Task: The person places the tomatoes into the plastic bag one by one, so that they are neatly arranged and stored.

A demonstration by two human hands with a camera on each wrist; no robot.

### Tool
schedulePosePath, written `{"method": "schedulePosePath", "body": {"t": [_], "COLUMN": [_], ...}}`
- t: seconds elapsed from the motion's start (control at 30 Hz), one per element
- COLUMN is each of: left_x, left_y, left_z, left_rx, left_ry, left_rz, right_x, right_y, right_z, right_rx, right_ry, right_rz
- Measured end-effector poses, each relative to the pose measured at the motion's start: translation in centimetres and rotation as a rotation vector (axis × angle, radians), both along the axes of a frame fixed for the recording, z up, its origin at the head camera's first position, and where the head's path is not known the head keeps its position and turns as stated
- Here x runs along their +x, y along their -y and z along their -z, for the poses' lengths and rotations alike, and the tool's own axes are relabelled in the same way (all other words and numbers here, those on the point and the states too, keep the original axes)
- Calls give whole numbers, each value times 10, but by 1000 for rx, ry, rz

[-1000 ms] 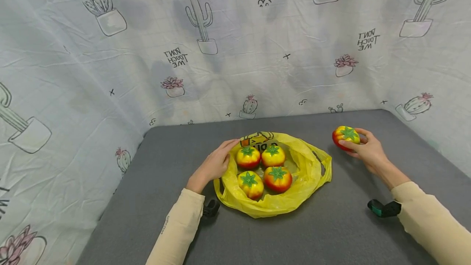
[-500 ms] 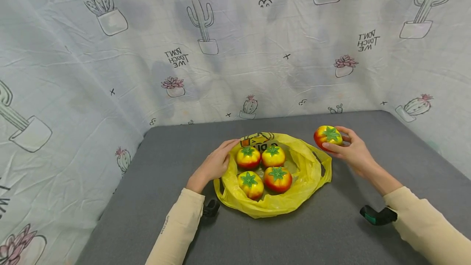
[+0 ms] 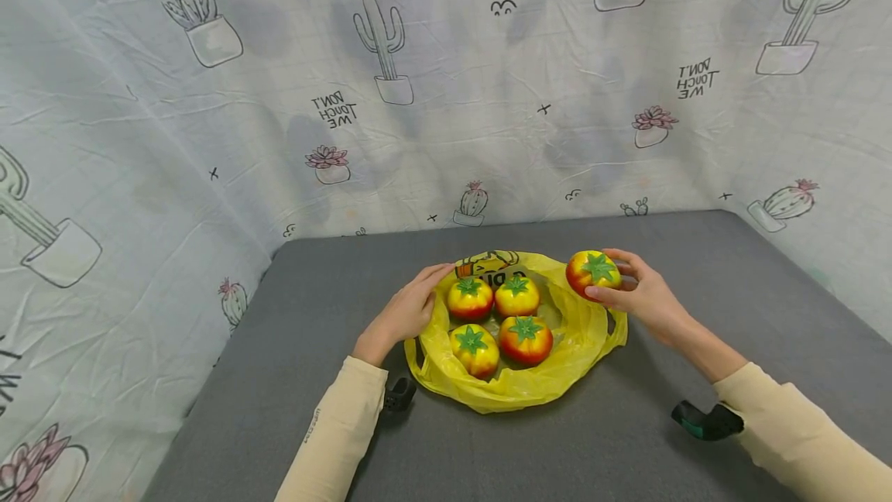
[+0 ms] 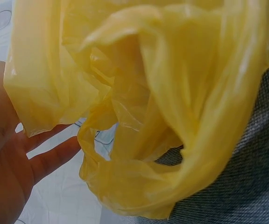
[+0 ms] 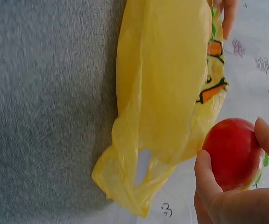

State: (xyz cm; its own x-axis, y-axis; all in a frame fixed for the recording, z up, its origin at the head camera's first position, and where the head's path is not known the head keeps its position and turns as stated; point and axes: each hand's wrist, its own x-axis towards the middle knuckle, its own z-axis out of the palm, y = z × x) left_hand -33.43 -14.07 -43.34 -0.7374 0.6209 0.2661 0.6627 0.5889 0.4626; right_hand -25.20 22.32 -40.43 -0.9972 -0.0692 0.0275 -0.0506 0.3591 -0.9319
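A yellow plastic bag (image 3: 516, 393) lies with its mouth spread wide. Inside sit several red-and-yellow artificial tomatoes (image 3: 526, 339) with green star-shaped tops. Another such tomato (image 3: 594, 273) is in my right hand (image 3: 641, 293), gripped between thumb and fingers over the bag's right rim. The right wrist view shows its red underside (image 5: 231, 151). My left hand (image 3: 404, 312) rests at the bag's left rim, its fingers straight. In the left wrist view, the fingers (image 4: 55, 158) extend behind the yellow plastic, which hides their tips.
The bag stands on a grey cloth-covered table (image 3: 334, 277). A whitish curtain (image 3: 446, 99) printed with cacti hangs behind and at the sides. Black wrist devices (image 3: 707, 421) sit under the sleeves. A loop handle (image 5: 144, 168) of the bag sticks out on the right.
My right hand has carried its tomato leftward, from beside the bag to over its right rim. The left hand and the tomatoes in the bag have stayed put.
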Motion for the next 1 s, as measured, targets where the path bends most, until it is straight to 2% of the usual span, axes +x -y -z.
{"method": "schedulePosePath", "body": {"t": [0.3,0.6,0.83,1.0], "left_x": [0,0,1,1], "left_y": [0,0,-1,-1], "left_z": [0,0,1,1], "left_rx": [1,7,2,-1], "left_ry": [2,-5,-8,-8], "left_rz": [-1,2,-3,-4], "right_x": [4,3,-2,-5], "right_y": [14,26,30,32], "right_z": [4,11,17,20], "right_rx": [111,275,382,398], "right_ry": [-31,-94,-159,-180], "right_rz": [-83,-137,-134,-147]}}
